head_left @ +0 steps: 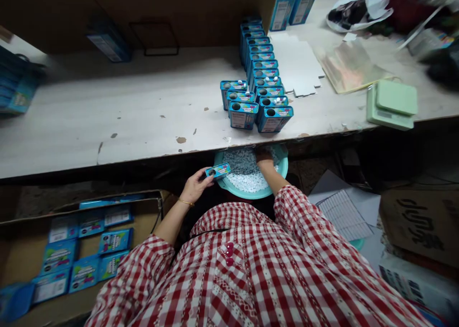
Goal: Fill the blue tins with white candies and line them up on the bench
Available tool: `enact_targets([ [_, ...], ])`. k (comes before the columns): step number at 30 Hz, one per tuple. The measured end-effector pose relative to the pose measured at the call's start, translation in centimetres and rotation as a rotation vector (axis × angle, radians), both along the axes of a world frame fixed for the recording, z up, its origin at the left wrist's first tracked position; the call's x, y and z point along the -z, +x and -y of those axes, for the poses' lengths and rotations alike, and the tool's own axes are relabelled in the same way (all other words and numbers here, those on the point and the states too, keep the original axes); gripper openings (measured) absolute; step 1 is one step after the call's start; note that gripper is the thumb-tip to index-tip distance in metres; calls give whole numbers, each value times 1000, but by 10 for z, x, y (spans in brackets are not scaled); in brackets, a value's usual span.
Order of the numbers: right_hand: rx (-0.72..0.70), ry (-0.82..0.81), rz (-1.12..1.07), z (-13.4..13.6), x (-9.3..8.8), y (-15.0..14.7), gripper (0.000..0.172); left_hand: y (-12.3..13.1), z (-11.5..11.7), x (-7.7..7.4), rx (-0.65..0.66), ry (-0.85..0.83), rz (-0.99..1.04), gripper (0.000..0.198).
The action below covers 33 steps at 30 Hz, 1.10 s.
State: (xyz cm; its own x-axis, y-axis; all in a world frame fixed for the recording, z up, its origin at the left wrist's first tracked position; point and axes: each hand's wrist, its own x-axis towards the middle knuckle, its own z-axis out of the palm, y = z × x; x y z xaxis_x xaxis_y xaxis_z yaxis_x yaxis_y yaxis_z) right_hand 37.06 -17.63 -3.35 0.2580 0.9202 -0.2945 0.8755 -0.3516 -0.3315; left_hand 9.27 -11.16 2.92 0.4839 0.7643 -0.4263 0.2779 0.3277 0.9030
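My left hand (pixel 196 186) grips a small blue candy tin (pixel 218 170) by its end, with the round opening in its top showing. The tin hangs over the left rim of a turquoise basin (pixel 284 167) filled with small white candies (pixel 247 179). Deep in the basin, my right hand (pixel 264 158) reaches into the candies under the table edge; its fingers are hidden in shadow and candies. Above, on the table, stand two rows of similar upright tins (pixel 244 115) with open round holes, some with white candies lying on top.
An open cardboard box (pixel 147 222) at lower left holds several flat blue tins. On the white table (pixel 143 112) are a pale green scale (pixel 392 102), white card sheets (pixel 297 66), a plastic bag (pixel 358 9) and a black wire frame (pixel 155 39). A brown carton (pixel 419 226) sits at right.
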Motion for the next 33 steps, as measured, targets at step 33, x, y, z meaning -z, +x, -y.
enact_targets([
  [33, 98, 115, -652, 55, -28, 14, 42, 16, -5, 15, 104, 346, -60, 48],
])
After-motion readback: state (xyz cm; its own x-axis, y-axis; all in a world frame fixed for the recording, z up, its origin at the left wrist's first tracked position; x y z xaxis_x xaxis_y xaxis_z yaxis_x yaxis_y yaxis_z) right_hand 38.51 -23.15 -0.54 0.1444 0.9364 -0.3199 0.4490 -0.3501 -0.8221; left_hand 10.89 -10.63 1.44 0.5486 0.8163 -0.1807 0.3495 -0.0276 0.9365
